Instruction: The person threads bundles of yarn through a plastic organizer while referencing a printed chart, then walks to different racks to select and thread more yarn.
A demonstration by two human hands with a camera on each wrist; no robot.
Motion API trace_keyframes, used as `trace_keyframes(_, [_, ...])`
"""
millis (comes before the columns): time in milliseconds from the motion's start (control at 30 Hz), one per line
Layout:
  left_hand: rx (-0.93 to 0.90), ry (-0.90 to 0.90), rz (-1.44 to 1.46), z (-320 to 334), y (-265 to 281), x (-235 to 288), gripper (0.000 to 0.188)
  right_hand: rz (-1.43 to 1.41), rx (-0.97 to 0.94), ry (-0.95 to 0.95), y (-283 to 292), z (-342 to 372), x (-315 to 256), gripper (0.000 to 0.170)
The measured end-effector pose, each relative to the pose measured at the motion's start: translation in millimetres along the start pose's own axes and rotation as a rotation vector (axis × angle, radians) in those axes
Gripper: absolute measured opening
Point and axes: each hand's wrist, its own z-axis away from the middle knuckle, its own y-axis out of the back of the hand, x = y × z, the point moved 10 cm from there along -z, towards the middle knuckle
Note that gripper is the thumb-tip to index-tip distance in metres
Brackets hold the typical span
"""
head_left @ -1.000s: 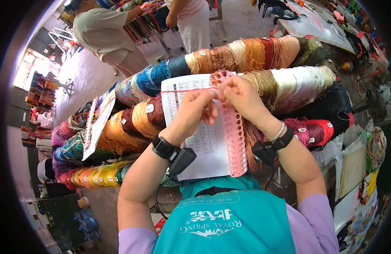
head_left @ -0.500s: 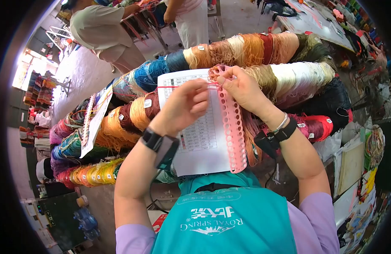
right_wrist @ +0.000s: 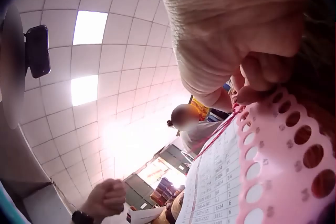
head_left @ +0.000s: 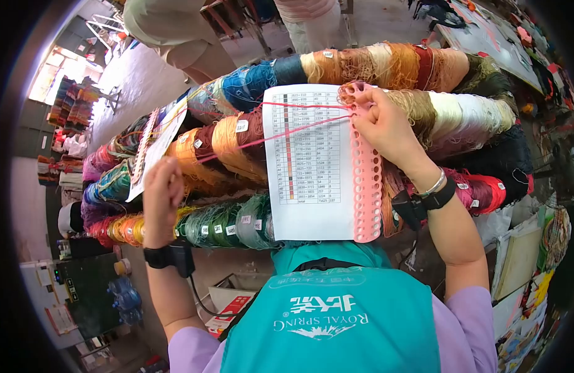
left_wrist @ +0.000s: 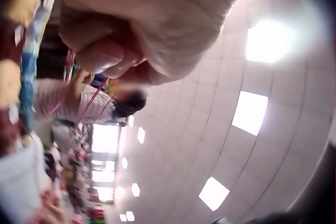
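My right hand [head_left: 389, 127] grips the top of a long pink plastic card [head_left: 366, 208] with rows of round holes along its edges. Thin pinkish-red thread [head_left: 286, 134] runs from the card's top towards the left, and one strand leads down to my left hand [head_left: 164, 186]. Curled fingers of that hand hold the thread, which trails from them in the left wrist view. Beneath the card lies a white sheet [head_left: 312, 221] printed with a table of numbers and colour swatches. In the right wrist view, the thread gathers at the card's scalloped edge beside my fingertips.
Rows of coloured thread skeins [head_left: 249, 84] with small number tags lie under and around the sheet. Another sheet [head_left: 155, 158] with a holed strip rests at the left. A person in pale clothing [head_left: 175, 34] stands beyond the rack. A red and white box [head_left: 234, 308] sits below.
My left hand has swung away from the card, far left and lower, drawing the thread out into long strands. The right hand stays at the card's top. The head view has shifted slightly.
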Motion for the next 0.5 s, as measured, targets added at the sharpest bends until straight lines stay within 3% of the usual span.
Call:
trace_keyframes(67, [-0.028, 0.140, 0.333, -2, 10, -48, 0.024, 0.022, -0.007, 0.017, -1, 1, -2, 0.037])
trace_keyframes(167, [-0.041, 0.253, 0.570, 7, 22, -84, 0.024, 0.045, 0.003, 0.027, -1, 3, -3, 0.037])
trace_keyframes(200, [-0.120, 0.232, 0.608, 6, 32, -100, 0.018, 0.052, 0.008, 0.031, -1, 3, -3, 0.037])
trace_keyframes(300, [0.265, 0.395, 0.358, 16, 59, -149, 0.019, 0.054, -0.003, 0.027, -2, 4, -5, 0.035])
trace_keyframes(333, [0.242, 0.398, 0.285, 24, 51, -150, 0.034, 0.048, -0.001, 0.043, -2, 5, -5, 0.035])
trace_keyframes(433, [0.122, 0.222, -0.174, 31, 5, -129, 0.032, 0.047, 0.017, 0.091, -3, 12, -8, 0.036])
trace_keyframes(500, [-0.167, 0.122, -0.206, 28, -49, -120, 0.039, 0.072, 0.043, 0.125, -3, 22, -15, 0.037])
